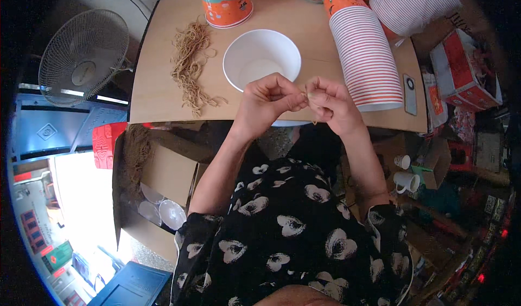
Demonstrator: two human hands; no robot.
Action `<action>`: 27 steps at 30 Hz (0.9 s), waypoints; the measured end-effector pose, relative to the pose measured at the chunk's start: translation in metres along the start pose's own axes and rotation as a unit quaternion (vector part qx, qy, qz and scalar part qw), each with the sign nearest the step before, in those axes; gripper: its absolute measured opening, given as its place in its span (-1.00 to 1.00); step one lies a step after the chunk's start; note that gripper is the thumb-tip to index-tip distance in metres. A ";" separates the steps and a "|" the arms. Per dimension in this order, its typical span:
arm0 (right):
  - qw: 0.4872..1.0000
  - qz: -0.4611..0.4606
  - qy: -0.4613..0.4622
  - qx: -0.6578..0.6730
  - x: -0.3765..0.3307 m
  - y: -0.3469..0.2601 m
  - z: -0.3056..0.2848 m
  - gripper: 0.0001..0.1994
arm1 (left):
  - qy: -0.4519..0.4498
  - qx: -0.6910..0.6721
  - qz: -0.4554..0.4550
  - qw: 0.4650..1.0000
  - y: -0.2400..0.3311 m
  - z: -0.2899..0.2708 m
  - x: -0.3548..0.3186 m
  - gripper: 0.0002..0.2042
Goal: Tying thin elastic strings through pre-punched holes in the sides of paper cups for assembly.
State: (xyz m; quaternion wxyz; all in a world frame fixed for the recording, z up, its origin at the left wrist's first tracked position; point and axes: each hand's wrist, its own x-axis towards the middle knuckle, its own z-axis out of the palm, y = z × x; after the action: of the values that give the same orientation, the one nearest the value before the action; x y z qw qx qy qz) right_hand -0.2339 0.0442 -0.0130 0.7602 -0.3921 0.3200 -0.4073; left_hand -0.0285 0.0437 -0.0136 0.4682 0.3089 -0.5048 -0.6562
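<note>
My left hand [274, 102] and my right hand [334, 105] meet fingertip to fingertip just in front of the white paper bucket [230, 70]. Both are closed in a pinch on a thin tan band [315, 122], of which a small end shows below the right fingers. Most of the band is hidden by the fingers. The bucket stands mouth up on the cardboard-covered table [152, 83], and its inside shows only bare white. To its left lies a loose tangled heap of thin tan bands [190, 61].
An orange and green paper bucket [228, 10] stands upside down at the back. A long stack of nested buckets [364, 56] lies along the right, beside a phone [410, 94]. A fan [84, 56] stands left of the table. Below right are a white mug [406, 182] and boxes.
</note>
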 end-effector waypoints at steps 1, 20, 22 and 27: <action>1.000 0.000 0.000 0.000 0.000 0.001 0.002 -0.85 | 0.002 -0.022 -0.007 1.000 -0.002 -0.001 0.000 -0.93; 0.997 -0.025 0.052 -0.054 0.001 -0.005 0.008 -0.89 | 0.011 -0.079 -0.085 0.993 0.006 0.000 0.000 -0.79; 0.998 -0.014 0.061 -0.016 0.001 -0.005 0.009 -0.90 | 0.014 -0.080 -0.086 0.993 0.006 0.001 -0.001 -0.79; 0.998 -0.018 0.057 -0.014 0.001 -0.002 0.007 -0.91 | 0.013 -0.084 -0.083 0.993 0.003 0.001 0.000 -0.80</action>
State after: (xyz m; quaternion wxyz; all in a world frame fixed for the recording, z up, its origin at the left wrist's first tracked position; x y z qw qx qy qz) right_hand -0.2279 0.0449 -0.0082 0.7274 -0.3847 0.3614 -0.4384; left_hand -0.0288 0.0438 -0.0102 0.4433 0.3179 -0.4141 -0.7287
